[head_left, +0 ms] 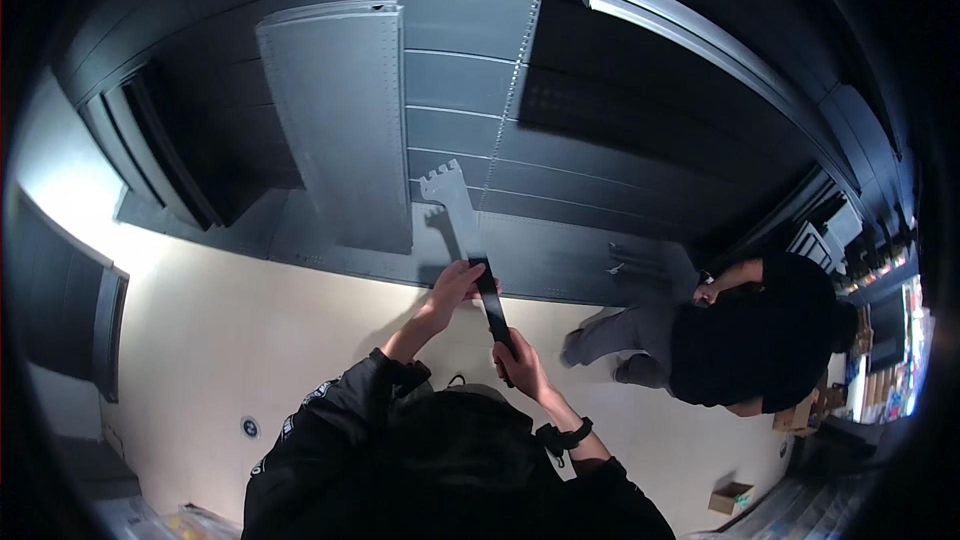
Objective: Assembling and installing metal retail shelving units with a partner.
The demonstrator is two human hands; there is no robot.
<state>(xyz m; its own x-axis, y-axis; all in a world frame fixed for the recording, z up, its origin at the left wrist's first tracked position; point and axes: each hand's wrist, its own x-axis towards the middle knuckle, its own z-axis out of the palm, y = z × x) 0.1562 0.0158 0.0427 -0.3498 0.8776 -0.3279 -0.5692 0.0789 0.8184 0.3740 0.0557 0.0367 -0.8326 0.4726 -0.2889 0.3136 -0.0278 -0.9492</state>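
A long metal shelf bracket [461,212] slants up and away from me, its far end grey with hook-like teeth, its nearer part dark. Around its near end my right hand [522,367] is closed. My left hand [455,294] grips it from the left side, near the middle, with some fingers partly hidden behind it. The toothed end is in front of the dark grey shelving's back panel [455,130] and base shelf [540,258], where a shadow falls. Slotted holes run along the shelving's upright [510,105].
Stacked grey shelf panels [340,130] lean against the shelving at left. A shelf [690,25] juts out at upper right. A person [750,335] in dark clothes stands to my right. Small metal pieces [615,265] lie on the base, and a cardboard box [731,498] is on the floor.
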